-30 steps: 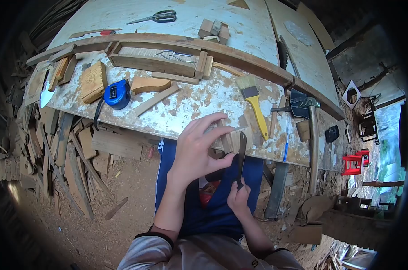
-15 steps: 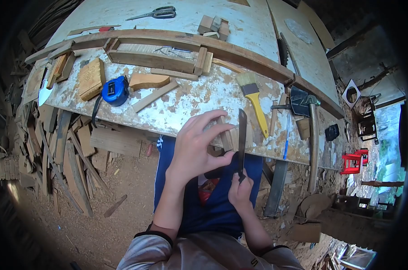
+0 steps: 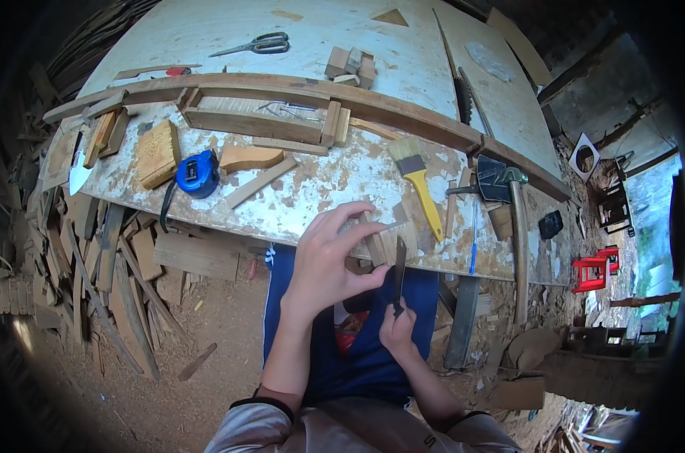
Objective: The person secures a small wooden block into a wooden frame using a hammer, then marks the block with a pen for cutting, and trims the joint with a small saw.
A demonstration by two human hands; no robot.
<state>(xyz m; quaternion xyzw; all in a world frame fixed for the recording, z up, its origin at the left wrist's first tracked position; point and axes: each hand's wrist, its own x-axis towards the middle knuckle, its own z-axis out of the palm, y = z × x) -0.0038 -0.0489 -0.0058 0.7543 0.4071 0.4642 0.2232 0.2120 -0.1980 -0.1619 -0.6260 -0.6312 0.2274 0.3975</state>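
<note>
My left hand [image 3: 320, 264] is closed on a small wooden block [image 3: 378, 243] at the front edge of the workbench [image 3: 274, 189], thumb and fingers on opposite sides of it. Paler, grooved wood shows at the block's right side. In my right hand [image 3: 397, 332] is a tool with a long, narrow, dark blade [image 3: 400, 275], held by its black handle and pointing up and away from me. The blade runs alongside the block's right side, its upper end overlapping the wood in this view.
Right of the block lie a yellow-handled paintbrush [image 3: 418, 181], a blue pen [image 3: 474, 238] and a hammer [image 3: 520, 226]. A blue tape measure [image 3: 197, 175] and wood pieces [image 3: 158, 153] are on the left. Behind stretches a long wooden bar [image 3: 403, 113]; scissors [image 3: 259, 45] lie beyond.
My right hand has moved slightly down and left, bringing the dark blade lower along the block. The left hand keeps its hold, and the view has shifted slightly.
</note>
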